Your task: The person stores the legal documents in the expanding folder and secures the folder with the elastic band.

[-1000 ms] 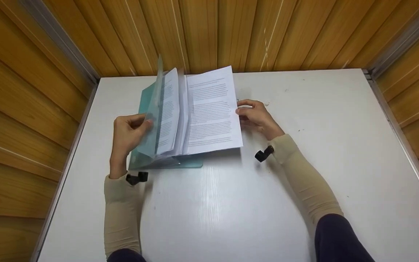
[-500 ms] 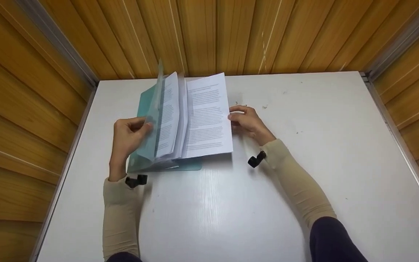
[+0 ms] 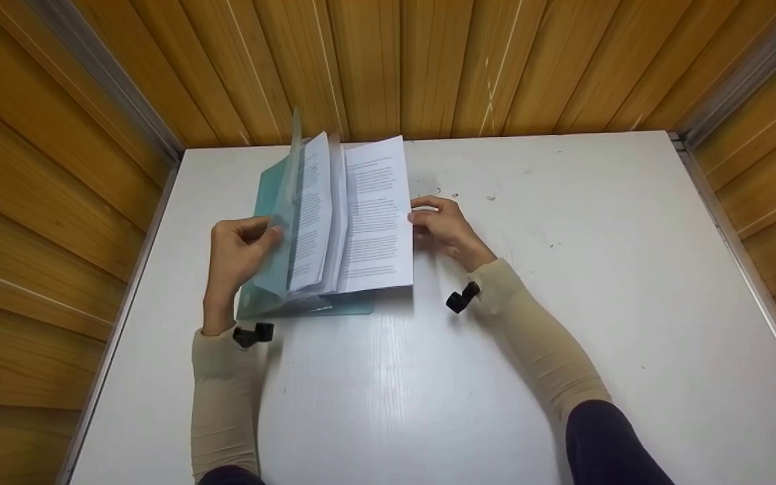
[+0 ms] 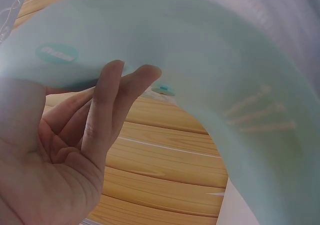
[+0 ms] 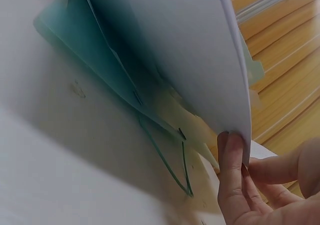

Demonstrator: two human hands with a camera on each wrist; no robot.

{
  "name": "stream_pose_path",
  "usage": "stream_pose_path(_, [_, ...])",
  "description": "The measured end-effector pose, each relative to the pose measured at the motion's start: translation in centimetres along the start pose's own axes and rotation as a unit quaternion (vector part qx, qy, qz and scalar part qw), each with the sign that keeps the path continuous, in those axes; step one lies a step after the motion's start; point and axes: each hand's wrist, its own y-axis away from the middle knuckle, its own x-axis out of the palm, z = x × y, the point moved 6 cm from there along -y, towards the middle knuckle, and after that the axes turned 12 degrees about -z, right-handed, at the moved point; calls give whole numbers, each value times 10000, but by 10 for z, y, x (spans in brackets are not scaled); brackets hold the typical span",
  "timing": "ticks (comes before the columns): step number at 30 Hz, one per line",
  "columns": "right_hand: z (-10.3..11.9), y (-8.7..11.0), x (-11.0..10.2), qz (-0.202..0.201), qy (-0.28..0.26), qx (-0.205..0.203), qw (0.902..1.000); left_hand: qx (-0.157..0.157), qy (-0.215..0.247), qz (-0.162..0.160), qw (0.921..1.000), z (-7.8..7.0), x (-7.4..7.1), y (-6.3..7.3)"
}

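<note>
A teal plastic file folder (image 3: pixel 271 188) stands partly opened on the table, its translucent front cover (image 4: pixel 200 35) raised. My left hand (image 3: pixel 234 252) pinches the edge of that cover between thumb and fingers. Printed sheets (image 3: pixel 310 215) show inside, behind the cover. To their right, my right hand (image 3: pixel 452 228) pinches the outer edge of a stack of printed paper (image 3: pixel 378 215), thumb on the printed side and fingers behind. The stack's left edge is hidden among the folder's dividers. In the right wrist view a green elastic cord (image 5: pixel 162 157) hangs from the folder's back part.
The white table (image 3: pixel 388 377) carries a few small dark marks beyond my right hand. Wood-panelled walls (image 3: pixel 428 67) rise along the back and both sides. A small black camera (image 3: pixel 462 297) is strapped to each wrist.
My right hand has moved left together with the paper stack, so less of it sticks out to the right of the folder. My left hand keeps its hold on the cover.
</note>
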Motion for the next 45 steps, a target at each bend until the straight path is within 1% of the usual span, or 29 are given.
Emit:
stream_pose_path(5, [1, 3, 8, 55, -44, 31, 10000, 30, -28, -24, 10000, 0, 1, 0])
stream_pose_path(13, [-2, 4, 21, 106, -1, 84, 9999, -42, -4, 40, 10000, -2, 2, 0])
stream_pose_path(21, [-1, 6, 34, 321, -161, 93, 9993, -30, -49, 24, 10000, 1, 3, -1])
stream_pose_path(30, [-3, 4, 43, 310, -73, 98, 9994, 51, 74, 0, 10000, 1, 5, -2])
stream_pose_path(37, [-3, 4, 52, 332, -97, 132, 9993, -19, 51, 67, 10000, 1, 5, -1])
stream_pose_path(45, [-2, 4, 62, 377, -182, 144, 9990, 54, 8, 74, 10000, 0, 5, -2])
